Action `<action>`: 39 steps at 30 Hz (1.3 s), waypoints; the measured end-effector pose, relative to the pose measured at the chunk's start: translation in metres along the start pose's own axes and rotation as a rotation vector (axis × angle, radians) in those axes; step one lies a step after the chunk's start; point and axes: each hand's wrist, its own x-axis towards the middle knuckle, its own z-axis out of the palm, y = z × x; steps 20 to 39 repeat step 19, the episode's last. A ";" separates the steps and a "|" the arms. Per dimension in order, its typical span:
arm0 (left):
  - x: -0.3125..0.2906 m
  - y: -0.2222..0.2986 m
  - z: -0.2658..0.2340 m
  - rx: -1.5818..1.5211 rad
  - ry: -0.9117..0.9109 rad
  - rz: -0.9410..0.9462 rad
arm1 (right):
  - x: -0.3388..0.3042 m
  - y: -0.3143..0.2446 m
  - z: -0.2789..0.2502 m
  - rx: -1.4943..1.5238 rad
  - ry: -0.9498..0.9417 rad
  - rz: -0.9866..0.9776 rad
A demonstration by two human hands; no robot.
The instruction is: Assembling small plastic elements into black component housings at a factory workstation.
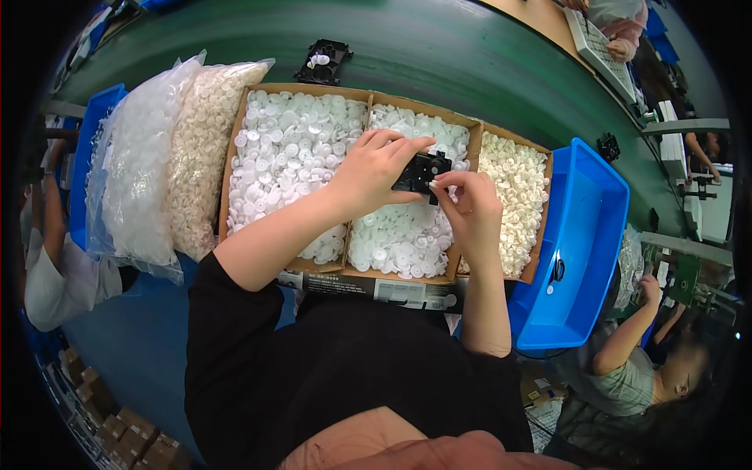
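Note:
Over the middle of a cardboard box (364, 102) my left hand (376, 168) grips a black plastic housing (421, 171). My right hand (472, 205) meets the housing's right side, its thumb and finger pinched around a small pale gear (433, 184). Only part of that gear shows between the fingertips. Below and around my hands lie heaps of small plastic gears: white gears (282, 149) in the left compartment, more white gears (403, 235) in the middle one, and cream-coloured gears (513, 176) in the right one.
A blue bin (583, 227) at right holds a black ring-like piece. Bulging bags of gears (149, 157) lean at left on another blue bin (78, 188). Farther back on the green belt (439, 59) rests another black housing (323, 64) with white gears. Other people work at both sides.

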 end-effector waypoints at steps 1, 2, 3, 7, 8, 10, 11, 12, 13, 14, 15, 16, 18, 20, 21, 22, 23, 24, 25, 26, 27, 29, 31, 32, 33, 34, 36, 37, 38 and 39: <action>0.000 0.000 0.000 -0.001 0.000 -0.004 | -0.001 0.003 0.004 0.001 -0.004 0.001; 0.000 0.000 0.000 -0.006 0.007 0.004 | -0.002 0.006 0.008 -0.053 0.024 -0.063; 0.000 0.001 0.000 -0.012 0.015 0.012 | -0.002 0.008 0.010 -0.107 0.052 -0.127; 0.000 0.001 -0.001 0.007 0.017 -0.003 | -0.002 0.010 0.012 -0.171 0.062 -0.223; 0.000 0.001 -0.001 -0.001 0.013 -0.003 | -0.003 0.011 0.012 -0.155 0.054 -0.218; -0.001 0.001 -0.001 -0.009 0.008 -0.005 | -0.005 0.014 0.013 -0.140 0.045 -0.212; -0.001 0.001 -0.001 -0.004 0.007 -0.002 | -0.006 0.016 0.013 -0.131 0.048 -0.221; -0.001 0.001 -0.001 0.001 0.006 0.000 | -0.006 0.017 0.013 -0.121 0.051 -0.230; -0.001 0.001 -0.001 0.000 0.006 -0.001 | -0.006 0.016 0.014 -0.121 0.050 -0.229; -0.001 0.000 0.000 -0.003 0.009 0.001 | -0.006 0.015 0.014 -0.106 0.055 -0.226; -0.001 -0.001 0.001 -0.005 0.012 0.004 | -0.006 0.014 0.015 -0.091 0.059 -0.223; -0.001 0.000 0.001 -0.006 0.012 0.003 | -0.006 0.015 0.015 -0.091 0.059 -0.222; -0.001 0.001 -0.001 0.007 -0.003 -0.002 | -0.007 0.018 0.015 -0.096 0.040 -0.245; -0.001 0.001 -0.001 0.008 -0.003 -0.004 | -0.007 0.018 0.015 -0.095 0.038 -0.246; -0.001 0.001 -0.001 0.008 -0.003 -0.004 | -0.007 0.018 0.015 -0.095 0.038 -0.246; -0.001 0.001 -0.001 0.008 -0.003 -0.004 | -0.007 0.018 0.015 -0.095 0.038 -0.246; -0.001 0.001 -0.001 0.008 -0.003 -0.004 | -0.007 0.018 0.015 -0.095 0.038 -0.246; -0.001 0.001 -0.001 0.008 -0.003 -0.004 | -0.007 0.018 0.015 -0.095 0.038 -0.246; -0.001 0.001 -0.001 0.008 -0.003 -0.004 | -0.007 0.018 0.015 -0.095 0.038 -0.246; -0.001 0.001 -0.001 0.008 -0.003 -0.004 | -0.007 0.018 0.015 -0.095 0.038 -0.246; -0.001 0.001 -0.001 0.008 -0.003 -0.004 | -0.007 0.018 0.015 -0.095 0.038 -0.246; -0.001 0.001 -0.001 0.008 -0.003 -0.004 | -0.007 0.018 0.015 -0.095 0.038 -0.246; -0.001 0.001 -0.001 0.008 -0.003 -0.004 | -0.007 0.018 0.015 -0.095 0.038 -0.246; -0.001 0.001 -0.001 0.008 -0.003 -0.004 | -0.007 0.018 0.015 -0.095 0.038 -0.246; -0.001 0.001 -0.001 0.008 -0.003 -0.004 | -0.007 0.018 0.015 -0.095 0.038 -0.246; -0.001 0.001 -0.001 0.008 -0.003 -0.004 | -0.007 0.018 0.015 -0.095 0.038 -0.246; -0.001 0.001 -0.001 0.008 -0.003 -0.004 | -0.007 0.018 0.015 -0.095 0.038 -0.246; -0.001 0.001 -0.001 0.008 -0.003 -0.004 | -0.007 0.018 0.015 -0.095 0.038 -0.246; -0.001 0.001 -0.001 0.008 -0.003 -0.004 | -0.007 0.018 0.015 -0.095 0.038 -0.246; -0.001 0.001 -0.001 0.008 -0.003 -0.004 | -0.007 0.018 0.015 -0.095 0.038 -0.246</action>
